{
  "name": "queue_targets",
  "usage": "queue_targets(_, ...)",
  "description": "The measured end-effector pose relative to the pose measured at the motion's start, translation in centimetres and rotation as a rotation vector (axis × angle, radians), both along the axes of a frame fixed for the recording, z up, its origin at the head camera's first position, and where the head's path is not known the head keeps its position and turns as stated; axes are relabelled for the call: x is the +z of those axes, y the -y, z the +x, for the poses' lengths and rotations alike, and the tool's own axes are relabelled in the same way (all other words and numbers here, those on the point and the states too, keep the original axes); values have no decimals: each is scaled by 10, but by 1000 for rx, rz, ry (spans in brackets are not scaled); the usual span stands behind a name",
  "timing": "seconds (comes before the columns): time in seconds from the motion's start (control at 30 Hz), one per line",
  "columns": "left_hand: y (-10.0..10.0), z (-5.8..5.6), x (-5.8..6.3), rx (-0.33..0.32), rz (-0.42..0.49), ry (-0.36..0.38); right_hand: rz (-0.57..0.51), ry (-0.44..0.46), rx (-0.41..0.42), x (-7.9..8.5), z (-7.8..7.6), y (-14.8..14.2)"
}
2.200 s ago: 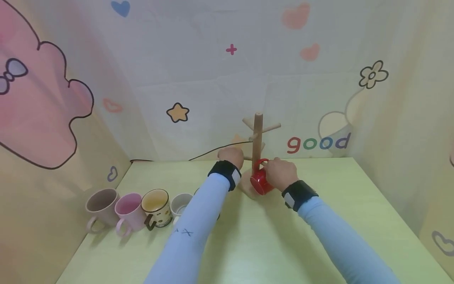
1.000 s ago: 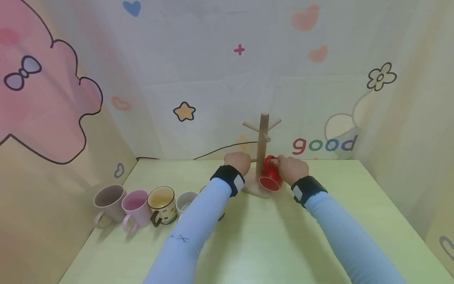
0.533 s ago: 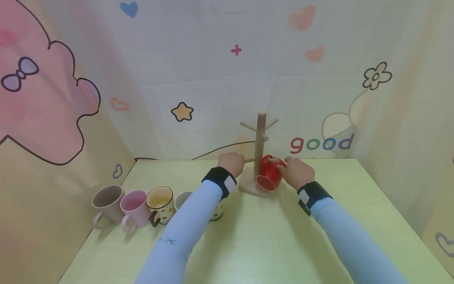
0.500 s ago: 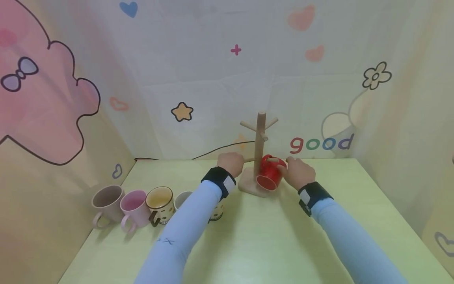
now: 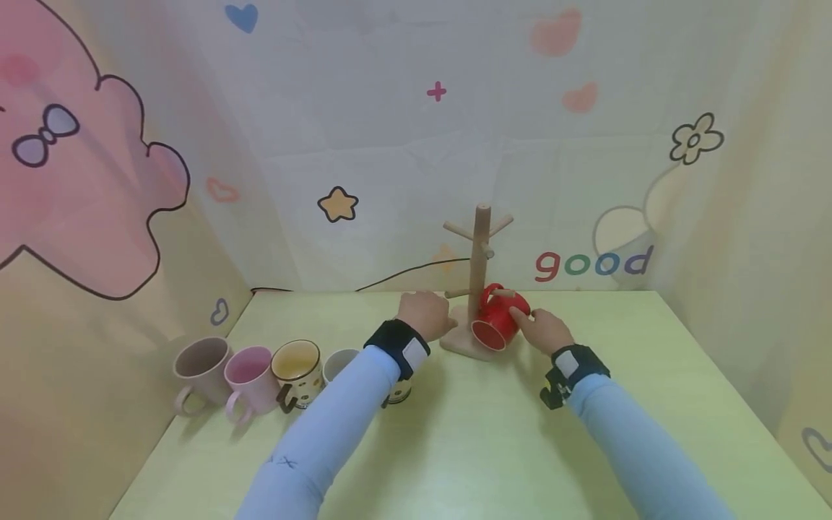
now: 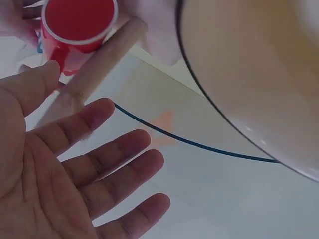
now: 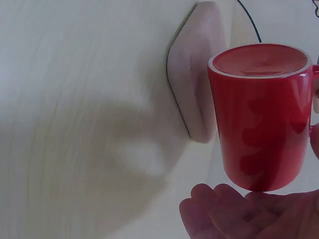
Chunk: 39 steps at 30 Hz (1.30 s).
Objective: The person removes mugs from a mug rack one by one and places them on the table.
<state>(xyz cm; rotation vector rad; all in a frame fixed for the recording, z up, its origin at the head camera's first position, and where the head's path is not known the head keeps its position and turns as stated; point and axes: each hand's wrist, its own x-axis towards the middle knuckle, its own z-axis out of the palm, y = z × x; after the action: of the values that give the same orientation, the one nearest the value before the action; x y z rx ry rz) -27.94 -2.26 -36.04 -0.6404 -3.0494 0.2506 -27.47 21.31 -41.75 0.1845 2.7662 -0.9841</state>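
A red mug (image 5: 499, 323) hangs by its handle on a lower peg of a wooden mug tree (image 5: 479, 267). It is tilted, its mouth facing down and toward the front. My right hand (image 5: 547, 332) is at the mug's bottom end; in the right wrist view its loosely bent fingers (image 7: 224, 209) lie just past the base of the mug (image 7: 264, 124). To the left of the mug tree, my left hand (image 5: 424, 315) holds nothing. The left wrist view shows that hand (image 6: 55, 154) with its fingers spread, the thumb overlapping the red mug (image 6: 79, 22).
At the left stand a brown mug (image 5: 203, 368), a pink mug (image 5: 252, 379), a cream spotted mug (image 5: 299, 372) and a white mug (image 5: 339, 362). My left forearm partly covers another spotted mug (image 5: 399, 391). A printed curtain (image 5: 390, 108) rises behind the table (image 5: 481, 448).
My right hand has come off the handle and moved toward the mug's base, leaving it hanging on the peg. The mug tree has turned. My left hand has come away from its lower-left peg.
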Motion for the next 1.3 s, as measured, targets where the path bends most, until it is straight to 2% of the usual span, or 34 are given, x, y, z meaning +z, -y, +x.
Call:
queue_targets(0.2,-10,15,1,-30,5,30,-210,78,-73,-8,-1,4)
queue_targets(0.37,-16,24,-1,-71,9,37,-393,142,-113,-15,-2,5)
queue_targets(0.6,-20,28,-5,-103,60,47,-472,166,-101,-21,-5,7)
queue_targets(0.8,-20,33,-5,-103,38,43,-533,185,-112,-21,-7,12)
queue_targets(1.17,-18,32,-11,-88,17,40,-747,216,-141,-20,-14,20)
queue_targets(1.3,-16,32,-9,-75,9,43,-766,204,-153,-19,-13,23)
